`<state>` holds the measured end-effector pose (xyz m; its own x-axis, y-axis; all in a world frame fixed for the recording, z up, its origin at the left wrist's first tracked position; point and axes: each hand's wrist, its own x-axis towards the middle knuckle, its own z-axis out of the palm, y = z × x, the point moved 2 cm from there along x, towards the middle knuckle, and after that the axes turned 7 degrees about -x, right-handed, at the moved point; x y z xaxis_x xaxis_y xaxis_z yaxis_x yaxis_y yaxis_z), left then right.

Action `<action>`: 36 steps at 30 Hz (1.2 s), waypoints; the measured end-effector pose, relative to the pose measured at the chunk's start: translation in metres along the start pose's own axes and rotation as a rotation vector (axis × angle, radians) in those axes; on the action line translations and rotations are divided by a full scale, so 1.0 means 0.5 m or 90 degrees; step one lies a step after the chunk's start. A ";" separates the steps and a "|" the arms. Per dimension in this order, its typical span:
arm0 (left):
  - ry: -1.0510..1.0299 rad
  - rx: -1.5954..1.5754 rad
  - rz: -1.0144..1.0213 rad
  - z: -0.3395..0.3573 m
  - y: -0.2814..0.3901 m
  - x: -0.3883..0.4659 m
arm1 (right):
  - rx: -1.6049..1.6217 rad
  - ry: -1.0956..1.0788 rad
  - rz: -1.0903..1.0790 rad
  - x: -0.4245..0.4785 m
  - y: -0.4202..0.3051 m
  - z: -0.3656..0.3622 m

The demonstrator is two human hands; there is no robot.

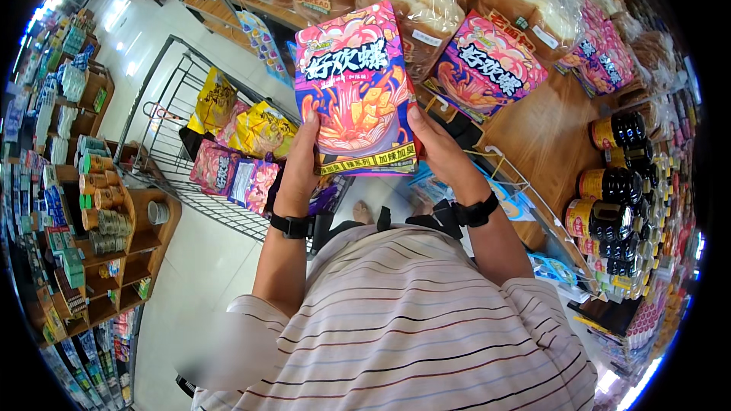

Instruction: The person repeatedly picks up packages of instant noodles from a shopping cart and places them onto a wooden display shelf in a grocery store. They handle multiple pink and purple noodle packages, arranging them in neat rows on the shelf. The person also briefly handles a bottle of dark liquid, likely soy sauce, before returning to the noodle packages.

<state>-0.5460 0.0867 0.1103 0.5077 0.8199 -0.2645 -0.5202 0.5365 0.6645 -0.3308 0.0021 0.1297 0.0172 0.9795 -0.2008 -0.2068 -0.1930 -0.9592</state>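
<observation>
Between my two hands I hold a pink and purple packet of instant noodles [357, 97], its printed front with a noodle bowl facing up. My left hand [302, 154] grips its lower left edge, thumb on the front. On the opposite edge, my right hand [434, 137] has its thumb along the side; its other fingers are hidden behind. A similar pink packet [488, 68] lies just beyond, on the wooden display table [531, 120]. Below and left of the held packet, a wire shopping cart [165, 74] carries yellow packets [262, 128] and more pink and purple packets [214, 165].
Bagged bread loaves [417, 5] line the table's far side. Dark sauce bottles [599, 220] stand in rows at the right. Another pink packet [599, 57] sits near the bread. At the left, wooden shelves [145, 240] hold jars and cans beside a tiled floor [194, 265].
</observation>
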 end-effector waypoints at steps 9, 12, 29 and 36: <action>0.015 -0.023 0.021 -0.017 -0.007 0.013 | -0.062 -0.019 0.020 0.003 -0.022 0.012; 0.009 -0.073 -0.002 -0.043 -0.021 0.025 | -0.126 -0.051 0.021 0.003 -0.026 0.020; -0.089 -0.060 0.027 -0.009 -0.009 -0.056 | -0.098 -0.355 -0.080 -0.038 -0.098 0.140; -0.126 -0.063 0.022 -0.004 -0.007 -0.060 | -0.111 -0.337 -0.079 -0.042 -0.101 0.136</action>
<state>-0.5609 0.0604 0.1143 0.6084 0.7880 -0.0943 -0.5995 0.5341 0.5961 -0.3874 -0.0049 0.1960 -0.4709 0.8822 -0.0006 -0.0693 -0.0376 -0.9969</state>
